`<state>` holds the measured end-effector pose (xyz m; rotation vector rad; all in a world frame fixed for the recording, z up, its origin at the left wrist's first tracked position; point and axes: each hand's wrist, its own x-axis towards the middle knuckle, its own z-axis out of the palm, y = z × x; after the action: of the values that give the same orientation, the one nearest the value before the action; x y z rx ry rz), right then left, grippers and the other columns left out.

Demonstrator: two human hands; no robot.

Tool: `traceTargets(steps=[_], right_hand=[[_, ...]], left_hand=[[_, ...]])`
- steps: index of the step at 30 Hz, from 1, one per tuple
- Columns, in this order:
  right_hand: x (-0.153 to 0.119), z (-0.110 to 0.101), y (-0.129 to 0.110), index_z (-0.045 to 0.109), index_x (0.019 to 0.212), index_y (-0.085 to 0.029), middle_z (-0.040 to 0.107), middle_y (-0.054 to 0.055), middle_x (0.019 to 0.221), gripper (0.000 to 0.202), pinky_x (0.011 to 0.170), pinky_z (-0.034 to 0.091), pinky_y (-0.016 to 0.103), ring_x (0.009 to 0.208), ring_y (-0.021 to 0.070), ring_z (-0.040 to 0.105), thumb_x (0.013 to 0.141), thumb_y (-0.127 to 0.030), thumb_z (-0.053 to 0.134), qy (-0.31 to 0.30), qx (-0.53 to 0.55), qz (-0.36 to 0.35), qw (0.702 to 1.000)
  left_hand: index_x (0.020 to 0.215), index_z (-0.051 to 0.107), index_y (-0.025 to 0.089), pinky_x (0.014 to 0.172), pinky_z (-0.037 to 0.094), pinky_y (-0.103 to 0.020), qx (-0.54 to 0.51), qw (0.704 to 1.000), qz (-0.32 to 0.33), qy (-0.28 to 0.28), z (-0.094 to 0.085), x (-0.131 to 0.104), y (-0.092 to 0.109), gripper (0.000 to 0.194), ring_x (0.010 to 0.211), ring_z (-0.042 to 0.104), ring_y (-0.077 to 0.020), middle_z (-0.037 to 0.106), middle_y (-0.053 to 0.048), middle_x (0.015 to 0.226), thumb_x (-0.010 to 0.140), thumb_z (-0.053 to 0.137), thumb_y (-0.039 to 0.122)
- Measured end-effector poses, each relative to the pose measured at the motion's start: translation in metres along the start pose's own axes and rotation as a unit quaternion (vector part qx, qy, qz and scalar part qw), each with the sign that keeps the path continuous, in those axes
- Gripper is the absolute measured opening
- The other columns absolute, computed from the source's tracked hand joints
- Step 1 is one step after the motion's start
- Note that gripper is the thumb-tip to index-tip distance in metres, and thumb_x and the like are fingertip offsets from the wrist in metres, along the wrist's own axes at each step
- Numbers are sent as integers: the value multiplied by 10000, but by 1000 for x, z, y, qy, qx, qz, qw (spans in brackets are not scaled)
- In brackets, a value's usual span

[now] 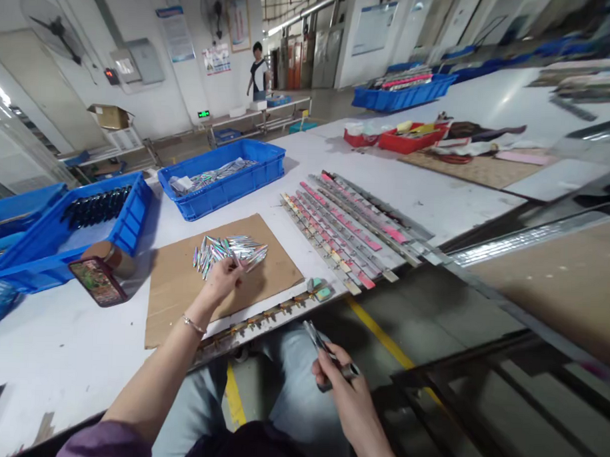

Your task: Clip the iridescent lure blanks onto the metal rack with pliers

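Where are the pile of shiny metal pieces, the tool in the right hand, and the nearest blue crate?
pile of shiny metal pieces (234,250), head view, middle of the pile.
tool (317,340), head view, its shaft above the fingers.
blue crate (127,230), head view, its right wall.

The left hand (227,274) is resting on a pile of shiny iridescent metal pieces (230,251) lying on a flat brown cardboard sheet (183,284). The right hand (340,383) is holding a thin dark metal tool (328,356) over the lap, below the edge of the white table (55,340).
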<state>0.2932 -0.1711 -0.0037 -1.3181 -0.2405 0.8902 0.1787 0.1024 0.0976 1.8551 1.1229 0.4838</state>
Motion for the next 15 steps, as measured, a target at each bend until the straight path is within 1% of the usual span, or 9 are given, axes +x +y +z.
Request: traceTargets(steps=[1, 3, 4, 5, 7, 9, 10, 12, 15], right_hand=[[1, 3, -3, 657, 944, -194, 634, 1, 643, 514, 532, 446, 262, 575, 143, 541, 699, -610, 833, -4, 39, 20, 999], [5, 9, -10, 645, 898, -196, 633, -2, 665, 459, 476, 396, 211, 580, 123, 530, 684, -531, 876, -13, 126, 76, 989], [9, 10, -14, 648, 897, -191, 631, -4, 675, 438, 438, 349, 184, 574, 111, 524, 684, -490, 887, -24, 174, 115, 978], [13, 11, -17, 656, 910, -181, 624, -8, 677, 423, 405, 295, 163, 560, 99, 517, 688, -454, 891, -40, 223, 160, 961], [22, 9, -20, 673, 973, -147, 602, -24, 672, 403, 378, 225, 138, 534, 72, 512, 719, -385, 875, -88, 316, 245, 912], [30, 6, -19, 671, 1050, -116, 587, -41, 668, 384, 389, 224, 125, 533, 55, 532, 775, -329, 833, -139, 377, 287, 869], [33, 4, -17, 667, 1066, -112, 582, -48, 664, 363, 394, 214, 122, 532, 50, 541, 801, -313, 811, -161, 392, 287, 859], [37, 1, -12, 663, 1087, -124, 578, -57, 662, 323, 404, 174, 123, 531, 44, 551, 851, -320, 767, -203, 392, 265, 857], [39, -1, -6, 668, 1103, -148, 577, -54, 676, 321, 420, 125, 137, 543, 45, 556, 889, -381, 727, -236, 365, 226, 872]], left_hand=[[945, 578, 164, 610, 520, -249, -96, 995, 12, -24, 11, -5, 2, 248, 576, 605, -125, 626, 2, 679, 920, 580, 411], [885, 547, 175, 602, 509, -252, -247, 967, 23, -65, 38, -16, 6, 427, 571, 587, -119, 613, 10, 673, 849, 637, 590], [857, 537, 179, 598, 496, -248, -273, 959, 27, -71, 52, -20, 8, 483, 567, 574, -115, 599, 18, 660, 818, 649, 647], [841, 539, 179, 599, 483, -243, -272, 959, 37, -65, 64, -23, 9, 505, 570, 565, -113, 588, 23, 652, 810, 649, 671], [869, 584, 168, 633, 475, -248, -221, 972, 73, -35, 81, -29, 9, 484, 605, 570, -118, 594, 18, 672, 853, 622, 650], [968, 640, 155, 702, 489, -268, -159, 980, 115, -20, 88, -32, 7, 445, 675, 603, -137, 628, -2, 722, 916, 576, 592], [1017, 653, 153, 731, 495, -277, -141, 981, 130, -22, 89, -33, 6, 431, 706, 616, -145, 643, -11, 748, 936, 560, 565], [1038, 664, 150, 766, 502, -287, -133, 979, 150, -33, 87, -34, 3, 399, 751, 631, -156, 666, -29, 798, 955, 550, 523], [966, 673, 153, 784, 501, -285, -124, 976, 171, -47, 85, -36, 1, 335, 802, 634, -163, 691, -50, 868, 960, 564, 469]])
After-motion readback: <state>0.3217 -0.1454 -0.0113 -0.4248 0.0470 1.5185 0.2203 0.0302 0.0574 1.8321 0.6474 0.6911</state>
